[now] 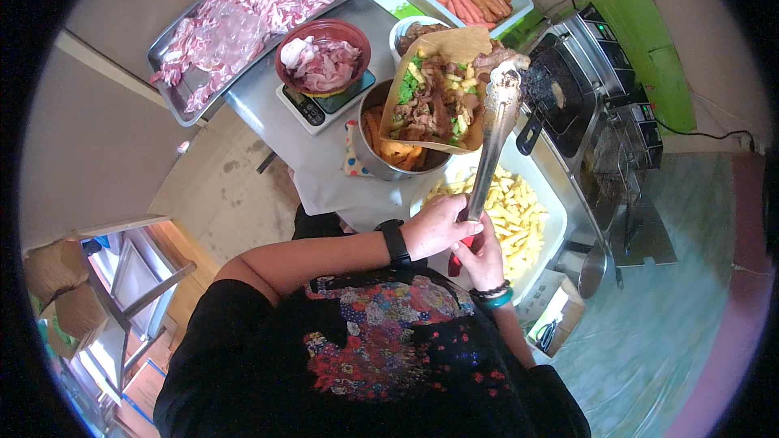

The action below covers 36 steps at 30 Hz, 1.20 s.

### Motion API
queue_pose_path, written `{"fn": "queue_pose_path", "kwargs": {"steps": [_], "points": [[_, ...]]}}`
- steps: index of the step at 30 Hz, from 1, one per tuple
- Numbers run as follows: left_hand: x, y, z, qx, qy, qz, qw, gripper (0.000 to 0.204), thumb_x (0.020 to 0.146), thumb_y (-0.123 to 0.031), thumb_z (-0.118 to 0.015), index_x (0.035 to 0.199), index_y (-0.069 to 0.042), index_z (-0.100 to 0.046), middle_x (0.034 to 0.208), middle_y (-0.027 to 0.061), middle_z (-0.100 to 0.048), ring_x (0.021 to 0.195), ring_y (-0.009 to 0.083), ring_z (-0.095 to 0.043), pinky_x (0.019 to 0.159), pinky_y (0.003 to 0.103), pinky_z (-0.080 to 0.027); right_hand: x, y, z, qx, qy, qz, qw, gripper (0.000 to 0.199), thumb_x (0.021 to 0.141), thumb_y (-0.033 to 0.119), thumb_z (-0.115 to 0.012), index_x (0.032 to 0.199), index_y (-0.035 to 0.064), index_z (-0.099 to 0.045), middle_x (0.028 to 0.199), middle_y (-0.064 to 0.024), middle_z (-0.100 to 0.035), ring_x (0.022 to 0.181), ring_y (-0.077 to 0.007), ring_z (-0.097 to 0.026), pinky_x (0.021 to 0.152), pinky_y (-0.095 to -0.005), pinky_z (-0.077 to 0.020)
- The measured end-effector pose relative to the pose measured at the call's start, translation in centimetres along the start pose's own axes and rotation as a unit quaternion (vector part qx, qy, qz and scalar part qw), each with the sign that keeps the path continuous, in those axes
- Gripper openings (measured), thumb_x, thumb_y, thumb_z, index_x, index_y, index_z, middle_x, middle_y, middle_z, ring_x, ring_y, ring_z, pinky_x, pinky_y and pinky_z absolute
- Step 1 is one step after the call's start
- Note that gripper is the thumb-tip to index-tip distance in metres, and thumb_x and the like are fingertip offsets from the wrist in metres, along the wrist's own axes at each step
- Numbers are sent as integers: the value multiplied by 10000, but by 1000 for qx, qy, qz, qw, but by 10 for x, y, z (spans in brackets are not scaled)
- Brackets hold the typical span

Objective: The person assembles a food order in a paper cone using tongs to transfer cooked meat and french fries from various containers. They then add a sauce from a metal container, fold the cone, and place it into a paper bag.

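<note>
Tongs (488, 159) in left hand (436, 229), right hand (484, 258), pointing forward.

Left hand (438, 229) beside right hand (482, 256), both curled

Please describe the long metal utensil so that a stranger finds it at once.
Find the white tub of fries on the table. Over its left part, the left hand and right hand grip the utensil. It passes beside the brown paper tray, its silvery shaft unlike the black handle nearby.
</note>
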<state>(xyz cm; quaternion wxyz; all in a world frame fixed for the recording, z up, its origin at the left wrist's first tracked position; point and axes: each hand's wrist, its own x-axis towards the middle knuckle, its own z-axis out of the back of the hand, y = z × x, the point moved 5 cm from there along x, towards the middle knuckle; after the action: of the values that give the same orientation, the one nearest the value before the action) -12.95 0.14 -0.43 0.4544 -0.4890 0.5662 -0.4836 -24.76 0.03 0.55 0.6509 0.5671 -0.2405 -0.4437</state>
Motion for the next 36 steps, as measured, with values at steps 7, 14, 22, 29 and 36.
{"fn": "queue_pose_path", "kwargs": {"steps": [7,14,22,29,36], "points": [[4,-20,-3,45,1,-50,998,214,764,-125,-589,919,9,-528,799,119,-588,741,205,-572,706,313,-454,-4,-8,8,-75,-89,42,992,552,771,161,-612,1232,-11,-360,994,-150,-571,930,-230,-568,797,-317,-440],[-7,-68,29,253,88,-103,958,231,757,-243,-590,786,-17,-550,696,122,-560,687,293,-555,641,364,-431,-2,-9,27,-53,-132,43,989,328,782,138,-631,1051,-9,-518,689,-5,-539,620,-71,-478,575,-210,-419],[6,-195,117,289,-190,-297,890,106,764,-102,-602,859,-54,-606,719,45,-577,632,132,-545,571,261,-433,-2,-7,41,-66,-167,55,982,304,770,128,-642,1019,-7,-531,673,6,-523,606,-65,-475,565,-204,-418],[33,-201,119,367,-175,-348,845,125,732,-94,-590,837,-26,-600,718,98,-554,620,196,-545,572,288,-431,-2,-10,47,-90,-169,78,978,291,758,102,-636,1011,-3,-537,684,-3,-543,621,-69,-487,593,-219,-430],[40,-199,107,408,-144,-380,817,104,739,-103,-592,794,-17,-576,733,114,-549,687,249,-547,614,329,-430,-4,-5,48,-133,-170,81,973,307,750,106,-646,1019,2,-543,681,-3,-537,615,-74,-482,591,-214,-420]]}}
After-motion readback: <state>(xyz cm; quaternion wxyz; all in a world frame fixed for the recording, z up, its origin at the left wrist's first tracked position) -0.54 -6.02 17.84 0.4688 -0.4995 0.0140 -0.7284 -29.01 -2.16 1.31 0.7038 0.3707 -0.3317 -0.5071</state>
